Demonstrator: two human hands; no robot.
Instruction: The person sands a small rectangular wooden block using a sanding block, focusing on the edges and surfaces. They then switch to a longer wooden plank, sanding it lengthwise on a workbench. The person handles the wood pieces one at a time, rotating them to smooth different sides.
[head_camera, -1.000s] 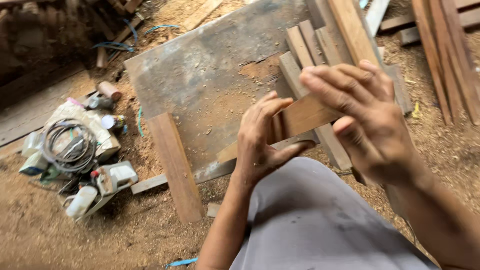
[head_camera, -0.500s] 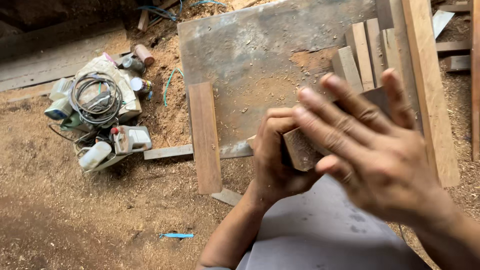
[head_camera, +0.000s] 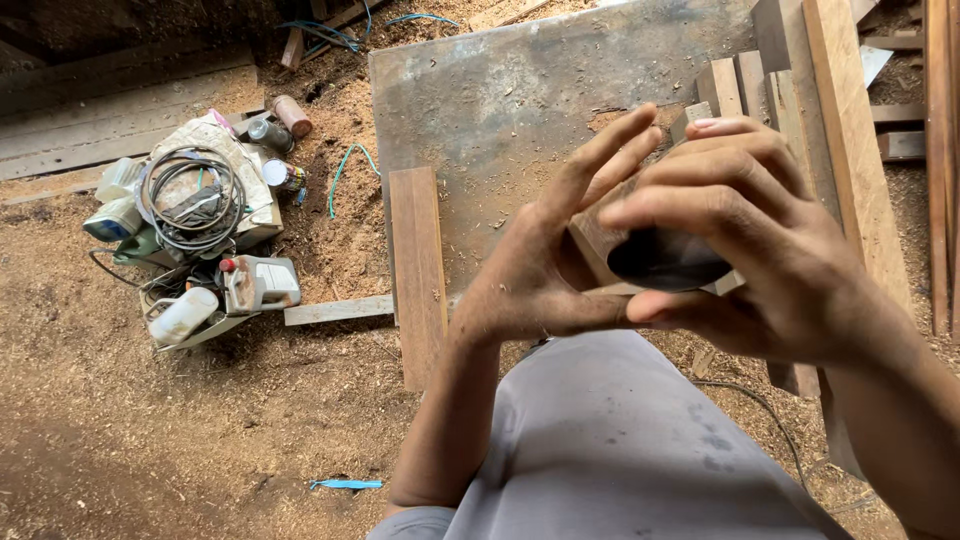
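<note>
- Head view, looking down past a grey-trousered knee (head_camera: 620, 440): both bare hands are raised close to the lens, above a sawdust-covered floor (head_camera: 150, 440).
- Between the hands sits a short reddish-brown wooden block (head_camera: 597, 242), with a dark rounded patch (head_camera: 665, 260) over its near end (whether that is a separate thing or shadow, I cannot tell).
- The left hand (head_camera: 535, 285) supports the block from the left; its palm lies against the wood, its thumb runs along underneath, and its fingers (head_camera: 610, 150) stand spread and straight, not wrapped round.
- The right hand (head_camera: 760, 250) comes from the right, its fingers (head_camera: 690, 165) curled over the top of the block and its thumb beneath, so it grips the block's near end.
- Beneath the hands lies a large grey metal sheet (head_camera: 500, 90) dusted with sawdust, flat on the floor.
- A brown wooden plank (head_camera: 418, 270) lies along the sheet's left edge, and a paler thin batten (head_camera: 338, 310) touches its lower part from the left.
- To the right of the sheet, several long timber boards (head_camera: 840, 130) lie side by side.
- Well to the left sits a heap of gear: a coiled grey cable (head_camera: 190, 200) on a pale sack, plastic containers (head_camera: 185, 315), and small cans (head_camera: 280, 172).
- A thin blue strip (head_camera: 345, 484) lies on the floor near the left elbow.
</note>
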